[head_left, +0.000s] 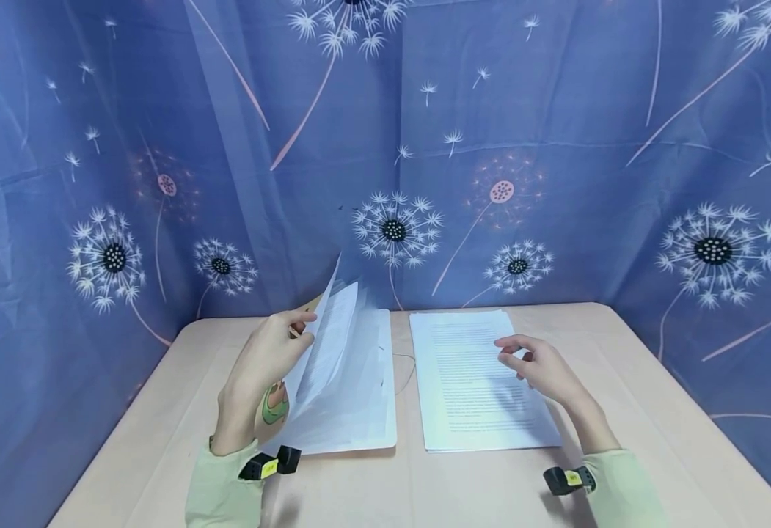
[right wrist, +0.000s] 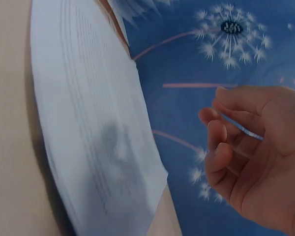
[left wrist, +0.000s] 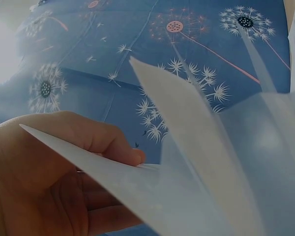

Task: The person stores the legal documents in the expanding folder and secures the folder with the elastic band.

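Observation:
On the left of the table lies an opened folder (head_left: 372, 433) with clear plastic sleeves, several of them raised and fanned. A cartoon figure in green (head_left: 275, 403) shows on its left part. My left hand (head_left: 269, 356) holds the raised sleeves at their left edge, between thumb and fingers. In the left wrist view, a pale sleeve (left wrist: 113, 182) crosses in front of the palm and hides some fingers. Right of the folder is a stack of printed paper (head_left: 477, 381). Over its right side hovers my right hand (head_left: 543, 370), fingers loosely curled, with nothing in them.
A light beige tablecloth (head_left: 161, 440) covers the table. Blue curtain cloth (head_left: 451, 95) with dandelion prints stands behind and on both sides. A narrow strip of table separates the folder from the paper stack. Each wrist wears a black camera band (head_left: 269, 465).

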{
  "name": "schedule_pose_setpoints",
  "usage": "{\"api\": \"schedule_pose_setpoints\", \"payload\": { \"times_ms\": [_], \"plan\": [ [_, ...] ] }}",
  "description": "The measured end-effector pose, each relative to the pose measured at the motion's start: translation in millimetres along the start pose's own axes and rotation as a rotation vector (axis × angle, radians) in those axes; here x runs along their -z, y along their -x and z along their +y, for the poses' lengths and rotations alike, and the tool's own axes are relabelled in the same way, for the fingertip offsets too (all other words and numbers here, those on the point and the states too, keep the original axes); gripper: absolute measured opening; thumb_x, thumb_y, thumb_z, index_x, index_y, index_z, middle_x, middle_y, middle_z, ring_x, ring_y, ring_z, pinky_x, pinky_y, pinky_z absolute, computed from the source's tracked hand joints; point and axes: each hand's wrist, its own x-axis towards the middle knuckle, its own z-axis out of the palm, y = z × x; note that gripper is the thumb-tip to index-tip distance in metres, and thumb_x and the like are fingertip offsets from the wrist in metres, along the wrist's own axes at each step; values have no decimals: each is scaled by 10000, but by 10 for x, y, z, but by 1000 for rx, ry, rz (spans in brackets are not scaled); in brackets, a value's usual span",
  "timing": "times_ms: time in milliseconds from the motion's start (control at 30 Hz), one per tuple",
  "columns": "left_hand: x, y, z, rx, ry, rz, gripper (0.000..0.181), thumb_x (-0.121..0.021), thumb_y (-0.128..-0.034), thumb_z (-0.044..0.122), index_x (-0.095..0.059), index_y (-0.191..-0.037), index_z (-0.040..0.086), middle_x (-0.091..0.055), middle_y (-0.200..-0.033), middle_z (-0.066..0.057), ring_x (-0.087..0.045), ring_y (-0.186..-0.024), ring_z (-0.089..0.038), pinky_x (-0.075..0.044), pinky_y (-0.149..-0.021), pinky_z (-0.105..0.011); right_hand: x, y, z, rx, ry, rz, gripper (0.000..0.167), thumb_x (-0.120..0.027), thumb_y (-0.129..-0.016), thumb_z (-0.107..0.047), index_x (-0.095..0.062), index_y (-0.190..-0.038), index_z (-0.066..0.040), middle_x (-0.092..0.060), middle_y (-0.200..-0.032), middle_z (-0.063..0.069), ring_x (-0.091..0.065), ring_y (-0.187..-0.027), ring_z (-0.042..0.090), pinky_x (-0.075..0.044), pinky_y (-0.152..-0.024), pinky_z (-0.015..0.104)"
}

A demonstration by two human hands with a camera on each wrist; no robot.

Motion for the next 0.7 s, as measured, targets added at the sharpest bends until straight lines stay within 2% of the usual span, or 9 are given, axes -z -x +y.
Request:
{"api": "schedule_pose_setpoints", "payload": {
  "times_ms": [100, 367, 567, 700],
  "plan": [
    [-3, 0, -7, 7, 2, 2, 456, -476, -930, 130, -611, -1365, 106, -628, -1089, -67, -322, -510, -133, -261, -454, -258, 15, -4, 83, -3, 3, 6, 317, -623, -968, -178, -654, -1254, -43, -671, -1053, 136, -598, -641, 262, -481, -560, 273],
    [14, -4, -22, -2, -5, -1, 449, -477, -931, 136, -617, -1356, 102, -629, -1107, -72, -362, -534, -137, -270, -465, -263, 52, -7, 253, -25, 13, 12, 316, -630, -953, -132, -653, -1241, -3, -675, -1049, 161, -584, -637, 198, -519, -607, 282],
    [34, 6, -36, -9, 8, 3, 440, -473, -937, 133, -619, -1351, 95, -650, -1079, -77, -314, -508, -133, -261, -452, -260, 50, -5, 353, -22, 126, 9, 311, -638, -944, -143, -671, -1218, 1, -688, -1043, 158, -537, -691, 145, -450, -606, 255],
    [44, 12, -40, -9, 11, 3, 439, -469, -939, 136, -618, -1350, 97, -656, -1093, -81, -326, -508, -133, -250, -443, -259, 47, 15, 392, -38, 124, -6, 320, -637, -944, -142, -664, -1224, 9, -686, -1050, 162, -535, -714, 153, -440, -600, 260]
  ]
}}
